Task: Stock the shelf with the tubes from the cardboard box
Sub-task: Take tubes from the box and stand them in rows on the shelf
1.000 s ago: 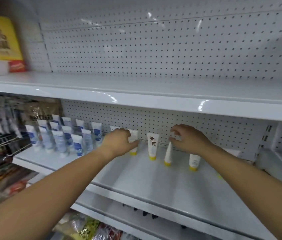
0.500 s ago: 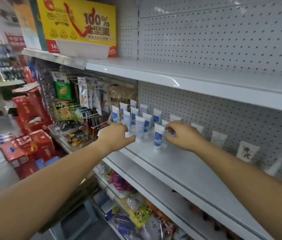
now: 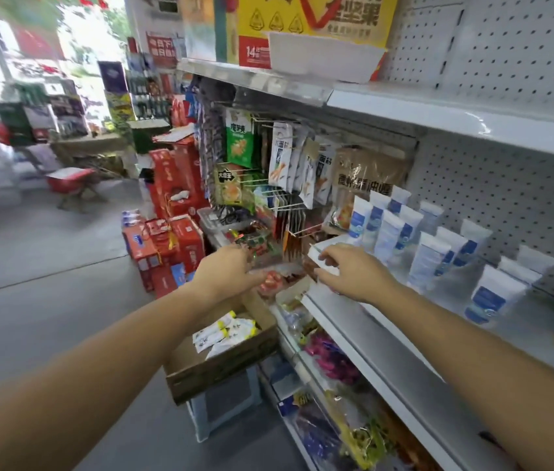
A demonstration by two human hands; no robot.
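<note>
Left hand (image 3: 224,271) hangs above the box (image 3: 207,375), fingers loosely bent and empty; the tubes (image 3: 224,331) lie flat inside it. They look light, soft and slick, so pinch them mid-body. Right hand (image 3: 353,275), loosely curled and empty too, is at the shelf's (image 3: 387,355) left front corner, with hanging packets (image 3: 289,164) crowding that end and tippy blue tubes (image 3: 391,232) behind.

White-and-blue plastic tubes (image 3: 428,260) stood in rows on the white metal shelf (image 3: 387,338), toward its back. Left of the shelf and lower, a brown cardboard box (image 3: 221,368) sat on a grey plastic stool (image 3: 224,409), with white yellow-capped tubes (image 3: 224,331) lying inside. Farther left of the shelf, red cardboard cartons (image 3: 167,246) stood on the floor.
</note>
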